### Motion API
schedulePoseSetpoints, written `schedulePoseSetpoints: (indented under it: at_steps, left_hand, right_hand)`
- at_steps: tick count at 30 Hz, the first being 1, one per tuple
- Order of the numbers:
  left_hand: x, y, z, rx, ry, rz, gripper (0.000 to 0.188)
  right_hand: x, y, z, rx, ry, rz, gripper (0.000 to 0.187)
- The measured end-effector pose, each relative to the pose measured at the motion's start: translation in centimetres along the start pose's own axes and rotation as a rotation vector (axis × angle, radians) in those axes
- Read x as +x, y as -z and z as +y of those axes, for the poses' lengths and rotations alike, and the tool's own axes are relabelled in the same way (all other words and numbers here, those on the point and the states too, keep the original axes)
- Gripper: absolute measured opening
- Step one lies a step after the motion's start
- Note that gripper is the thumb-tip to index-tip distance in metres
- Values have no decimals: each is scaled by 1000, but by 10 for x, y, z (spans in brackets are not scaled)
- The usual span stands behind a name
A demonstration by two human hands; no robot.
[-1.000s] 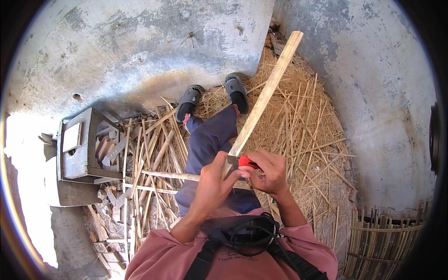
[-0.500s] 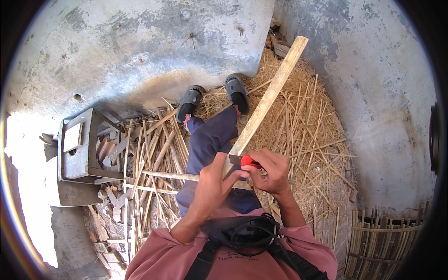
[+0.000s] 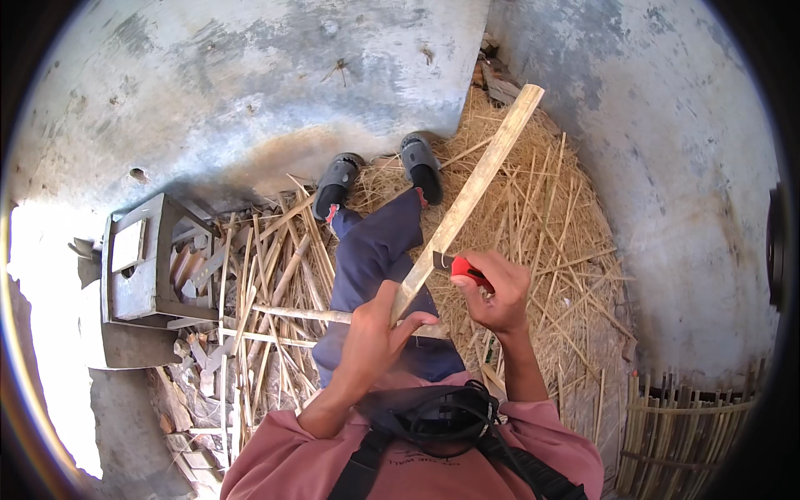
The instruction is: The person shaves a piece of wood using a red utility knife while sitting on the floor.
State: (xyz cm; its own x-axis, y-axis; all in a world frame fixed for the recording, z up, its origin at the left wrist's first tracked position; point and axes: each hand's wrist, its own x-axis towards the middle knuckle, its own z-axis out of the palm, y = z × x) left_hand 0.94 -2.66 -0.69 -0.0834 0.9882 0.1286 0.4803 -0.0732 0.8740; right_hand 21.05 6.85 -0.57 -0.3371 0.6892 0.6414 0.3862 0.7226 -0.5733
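My left hand (image 3: 372,337) is closed around the near end of a long, pale split bamboo strip (image 3: 479,185). The strip slants away to the far right, over my trousers and the shavings. My right hand (image 3: 502,298) grips a knife by its red handle (image 3: 472,272). The dark knife blade (image 3: 442,261) lies against the right edge of the strip, a little beyond my left hand. A bamboo stick (image 3: 304,313) runs sideways beneath my left hand, across my legs; part of it is hidden.
Straw-like shavings (image 3: 575,250) and loose bamboo sticks (image 3: 287,267) cover the floor around my shoes. A weathered wooden box (image 3: 137,262) stands at the left. A stick-built basket or fence (image 3: 679,433) sits at the lower right. Worn walls (image 3: 250,75) rise ahead and right.
My right hand and the knife have moved up and right along the strip, away from my left hand. The strip's far end has dropped slightly toward me.
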Motion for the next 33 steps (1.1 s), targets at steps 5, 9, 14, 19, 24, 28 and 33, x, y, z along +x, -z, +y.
schedulePoseSetpoints:
  at_steps: [5, 9, 14, 19, 24, 28, 33]
  left_hand:
    - [2, 3, -2, -30, 0, -31, 52]
    - [5, 0, 1, -89, -17, -41, 54]
    - [9, 5, 7, -108, -34, -28, 53]
    - [9, 7, 10, -104, -31, -25, 53]
    - [9, 6, 10, -110, -13, -34, 51]
    - [6, -2, 5, -146, -32, 16, 47]
    - [6, -2, 8, -109, -44, 41, 42]
  right_hand:
    - [-3, -9, -2, 33, 76, -73, 29]
    - [-12, -15, -3, 38, 115, -123, 32]
    - [-14, -19, -4, 54, 121, -117, 32]
    - [-13, -18, -4, 23, 147, -120, 33]
    - [-13, -18, -7, 11, 140, -104, 34]
    - [-13, -20, -8, -5, 147, -70, 35]
    - [-13, -19, -10, -18, 137, -67, 36]
